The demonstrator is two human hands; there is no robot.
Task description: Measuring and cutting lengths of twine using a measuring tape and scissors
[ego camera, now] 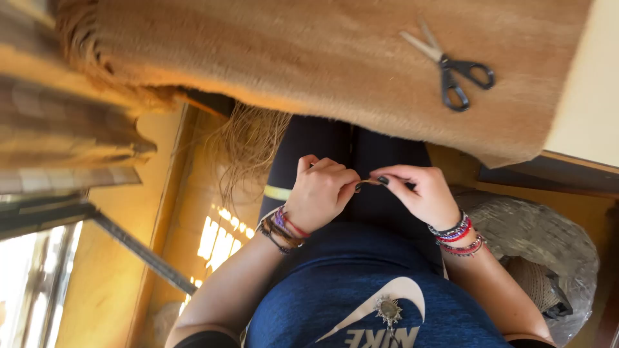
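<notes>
Tan, fuzzy woven cloth (335, 64) draped over the table edge, loose fringe (248, 145) hanging beside dark-legged lap. Left hand (320, 193) and right hand (422, 193) pinched closed on 1 thin tan strand (369, 182) stretched between fingertips above the lap, probably being twisted or knotted. Next called for steady tension. Black-handled metal scissors (451, 67) lay untouched on the cloth.

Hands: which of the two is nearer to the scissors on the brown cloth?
The right hand, with red beaded bracelets; the scissors lie above it, farther from the left hand.
</notes>
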